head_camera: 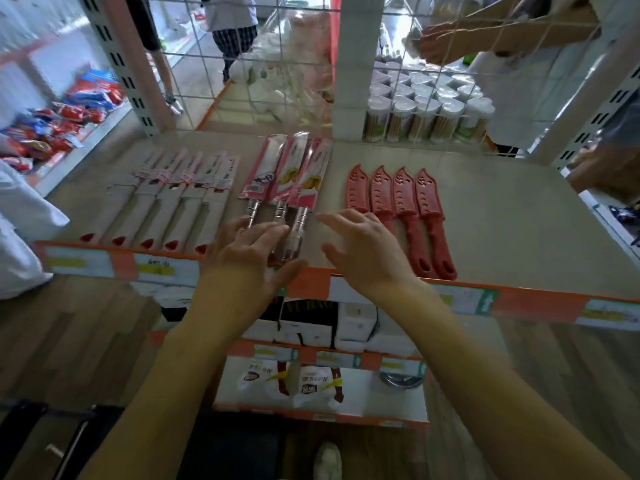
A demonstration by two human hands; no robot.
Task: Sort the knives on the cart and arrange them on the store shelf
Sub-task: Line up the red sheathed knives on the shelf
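Observation:
On the store shelf point(485, 216) lie three groups of knives. At the left is a row of several white-sleeved knives point(166, 202) with red handle ends. In the middle lie three steel-handled knives in pink packets point(291, 171). To the right sit several red sheathed knives point(398, 199). My left hand point(249, 251) lies over the steel handles with straight fingers touching them. My right hand point(360, 247) hovers with spread fingers between the steel handles and the red knives, holding nothing.
A wire grid point(263, 60) backs the shelf, with jars of toothpicks point(426, 116) behind it at the back right. Another person's arm point(485, 36) reaches in at the top right. Lower shelves point(311, 344) hold boxed and bagged goods. Snack packets point(59, 123) lie at far left.

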